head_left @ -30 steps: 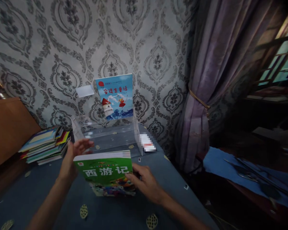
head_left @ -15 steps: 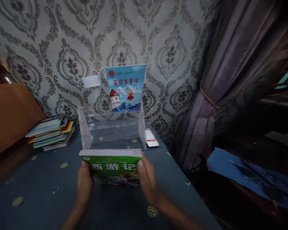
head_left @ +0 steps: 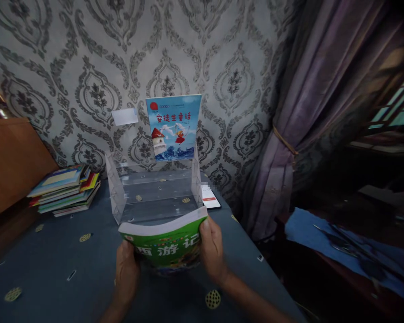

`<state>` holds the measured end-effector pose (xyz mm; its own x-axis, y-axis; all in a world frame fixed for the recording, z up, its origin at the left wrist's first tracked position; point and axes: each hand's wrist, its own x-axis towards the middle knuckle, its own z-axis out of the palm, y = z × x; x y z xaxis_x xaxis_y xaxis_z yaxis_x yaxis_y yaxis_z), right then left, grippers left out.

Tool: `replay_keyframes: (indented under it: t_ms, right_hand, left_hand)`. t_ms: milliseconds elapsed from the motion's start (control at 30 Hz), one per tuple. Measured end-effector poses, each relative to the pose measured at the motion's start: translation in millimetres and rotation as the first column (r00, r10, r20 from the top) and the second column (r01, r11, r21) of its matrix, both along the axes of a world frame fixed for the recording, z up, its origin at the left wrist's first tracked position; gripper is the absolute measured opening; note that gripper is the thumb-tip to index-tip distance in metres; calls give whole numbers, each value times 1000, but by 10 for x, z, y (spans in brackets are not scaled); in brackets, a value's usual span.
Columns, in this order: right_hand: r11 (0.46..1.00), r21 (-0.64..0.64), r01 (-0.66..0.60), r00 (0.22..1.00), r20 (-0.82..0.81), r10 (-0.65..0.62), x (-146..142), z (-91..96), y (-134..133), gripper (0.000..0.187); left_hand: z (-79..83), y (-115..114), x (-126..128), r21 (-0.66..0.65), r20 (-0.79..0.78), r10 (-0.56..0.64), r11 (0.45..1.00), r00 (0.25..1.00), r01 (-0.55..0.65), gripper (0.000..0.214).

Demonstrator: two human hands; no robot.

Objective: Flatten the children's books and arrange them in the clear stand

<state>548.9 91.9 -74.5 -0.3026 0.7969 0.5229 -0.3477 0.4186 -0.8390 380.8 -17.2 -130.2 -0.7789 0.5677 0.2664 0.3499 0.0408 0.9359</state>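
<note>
I hold a green-covered book (head_left: 170,244) upright in front of me, tilted with its right side higher. My left hand (head_left: 127,272) grips its lower left edge and my right hand (head_left: 212,251) grips its right edge. Just behind the book stands a clear acrylic stepped rack (head_left: 155,197). A blue-covered book (head_left: 173,127) stands in the rack's back tier against the wall.
A stack of several books (head_left: 65,189) lies at the left on the blue patterned tablecloth (head_left: 54,269). A phone (head_left: 210,197) lies right of the rack. A wooden board (head_left: 13,161) rises at far left. A purple curtain (head_left: 309,116) hangs at right.
My left hand went from behind the green book's left edge to gripping it. The book has since tilted, its right side raised, and sits slightly nearer the rack.
</note>
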Motion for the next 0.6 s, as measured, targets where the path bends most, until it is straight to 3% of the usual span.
replay_keyframes:
  t_ms: [100, 133, 267, 367, 467, 600]
  right_hand:
    - [997, 74, -36, 994, 102, 28, 113, -111, -16, 48]
    - [995, 88, -39, 987, 157, 25, 161, -154, -19, 47]
    - [991, 132, -14, 904, 425, -44, 386, -298, -2, 42]
    - [980, 180, -86, 829, 558, -30, 535, -289, 27, 37]
    - [973, 172, -156, 775, 631, 13, 608, -206, 49, 35]
    - [971, 143, -190, 776, 628, 59, 603, -132, 80, 38]
  left_hand:
    - [18, -82, -68, -47, 60, -77, 996, 995, 79, 58]
    - [55, -118, -99, -66, 65, -155, 985, 986, 159, 57]
    - [165, -305, -270, -251, 46, -487, 840, 872, 482, 53]
    - [107, -431, -378, -367, -34, -505, 809, 862, 459, 51]
    - [37, -477, -410, -396, -71, -523, 796, 849, 458, 49]
    - [71, -425, -370, -393, -80, -552, 783, 830, 483, 45]
